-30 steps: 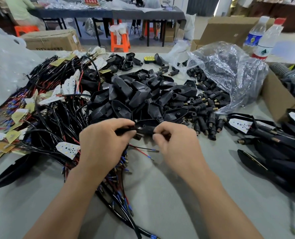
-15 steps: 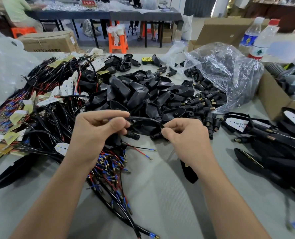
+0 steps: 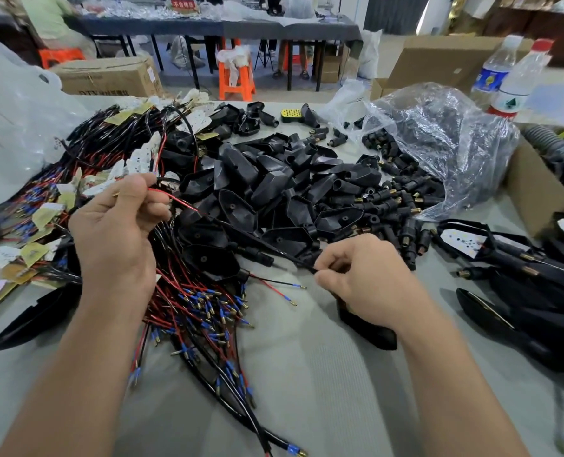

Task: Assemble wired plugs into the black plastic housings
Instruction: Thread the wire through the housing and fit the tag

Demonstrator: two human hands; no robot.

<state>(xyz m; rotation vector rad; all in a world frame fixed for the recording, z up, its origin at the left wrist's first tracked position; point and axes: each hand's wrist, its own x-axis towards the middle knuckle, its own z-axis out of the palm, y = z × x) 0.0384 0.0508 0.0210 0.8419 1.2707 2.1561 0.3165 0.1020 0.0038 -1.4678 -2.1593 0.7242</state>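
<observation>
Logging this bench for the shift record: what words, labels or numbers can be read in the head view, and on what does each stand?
"DTY", followed by blurred letters: on the side of the cardboard box at far left.
"不合格", with a last character that is unclear: on the red sign on the far table.
Bottle labels: too blurred to read.
Yellow and white tags among the wires: no legible print.
</observation>
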